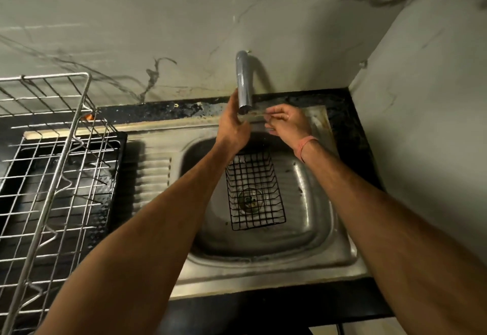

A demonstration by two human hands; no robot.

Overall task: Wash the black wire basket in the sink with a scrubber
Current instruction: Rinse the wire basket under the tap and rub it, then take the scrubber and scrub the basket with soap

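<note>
silver wire dish rack (52,163) left; tap (244,81) on marbled wall (158,18).
</note>
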